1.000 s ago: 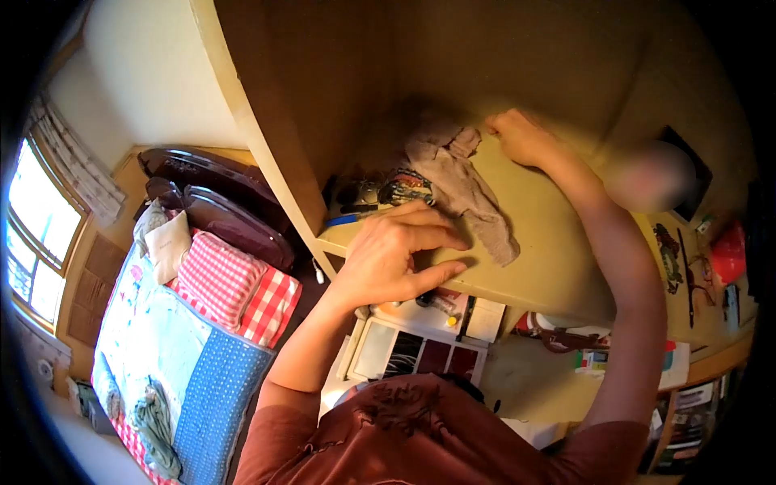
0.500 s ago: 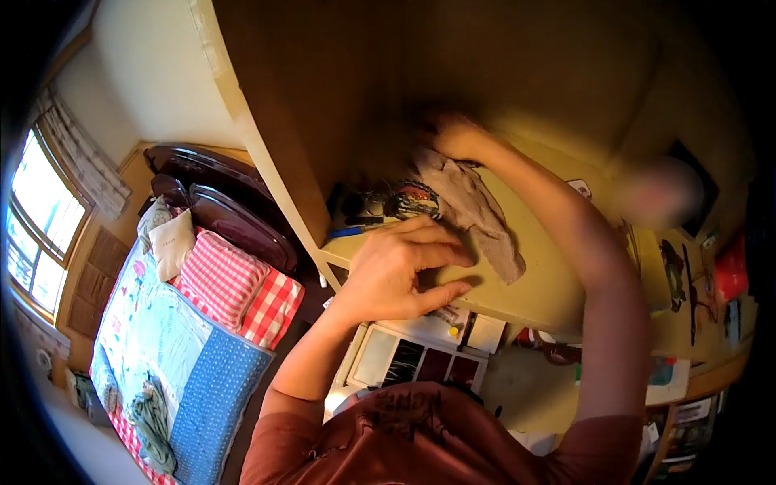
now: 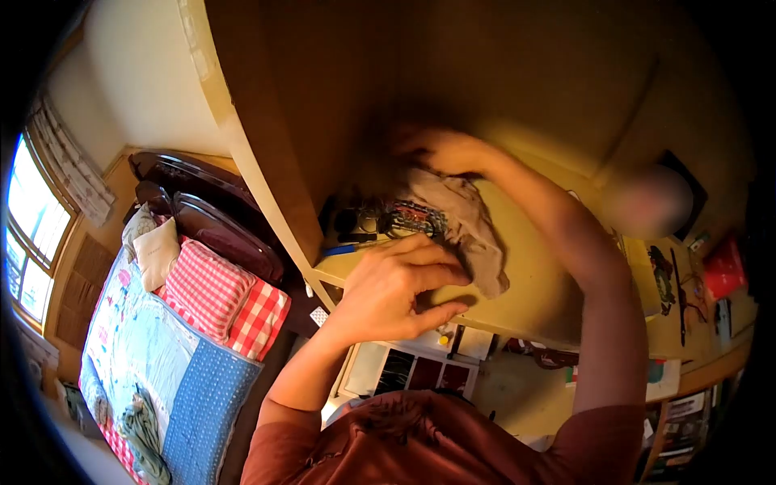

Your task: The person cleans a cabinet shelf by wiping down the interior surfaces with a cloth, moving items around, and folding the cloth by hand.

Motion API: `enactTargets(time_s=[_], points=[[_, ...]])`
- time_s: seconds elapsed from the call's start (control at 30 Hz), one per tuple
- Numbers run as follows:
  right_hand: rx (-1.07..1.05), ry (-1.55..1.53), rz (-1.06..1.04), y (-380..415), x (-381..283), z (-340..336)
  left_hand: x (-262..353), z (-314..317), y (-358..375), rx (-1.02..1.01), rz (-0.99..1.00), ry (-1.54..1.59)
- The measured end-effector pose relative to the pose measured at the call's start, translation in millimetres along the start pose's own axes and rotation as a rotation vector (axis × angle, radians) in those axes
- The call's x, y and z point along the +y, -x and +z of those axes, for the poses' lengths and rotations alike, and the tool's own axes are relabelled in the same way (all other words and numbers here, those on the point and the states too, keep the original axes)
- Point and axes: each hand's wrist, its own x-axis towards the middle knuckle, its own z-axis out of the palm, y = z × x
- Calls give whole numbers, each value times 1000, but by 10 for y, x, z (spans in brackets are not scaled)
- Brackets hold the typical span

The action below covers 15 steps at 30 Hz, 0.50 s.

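My left hand (image 3: 392,283) hovers over the front edge of the yellowish shelf (image 3: 537,295), empty, thumb and fingers apart. My right hand (image 3: 440,151) reaches into the dark back corner. Its fingers blur into shadow, so whether they grip anything is hidden. Just below it lies a crumpled greyish-pink cloth (image 3: 469,234), its upper end close to the right hand. Left of the cloth sits a cluster of small dark and red items (image 3: 412,217), too jumbled to name. A blue pen-like stick (image 3: 343,250) lies near the shelf's left edge.
A tall side panel (image 3: 255,153) borders the shelf at left. Beyond it stands a bed (image 3: 153,331) with a red checked pillow (image 3: 208,288). Below the shelf is a white compartmented case (image 3: 364,370). At right are a red container (image 3: 724,268) and several small items.
My right hand has moved a little left, deeper into the shadowed corner. The cloth's upper part looks more spread out. My left hand keeps its pose; the view has shifted slightly.
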Motion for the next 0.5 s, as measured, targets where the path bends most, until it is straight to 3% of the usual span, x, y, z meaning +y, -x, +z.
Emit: enactTargets(time_s=[0.07, 0.1, 0.13, 0.2, 0.23, 0.27, 0.3, 0.37, 0.5], points=[[-261, -48, 197, 39, -62, -450, 4, -5, -2, -14, -1, -6], [-221, 6, 381, 49, -209, -624, 4, -10, -8, -13, 1, -5], [-223, 7, 382, 75, -105, -581, 8, -12, -14, -18, -4, -9], [283, 166, 746, 90, 110, -471, 25, -15, -9, -27, -9, -8], [120, 150, 799, 80, 167, -494, 30, -19, -4, -19, -10, -18], [117, 152, 804, 68, 225, -339, 27, -19, -1, -9, -12, -27], [84, 459, 687, 50, 346, -49, 26, -18, 2, -6, -10, -22], [44, 760, 559, 32, 523, 348, 30, -14, 8, 1, -13, -17], [-249, 713, 547, 143, 481, 409, 18, -18, -5, -5, 20, -22]])
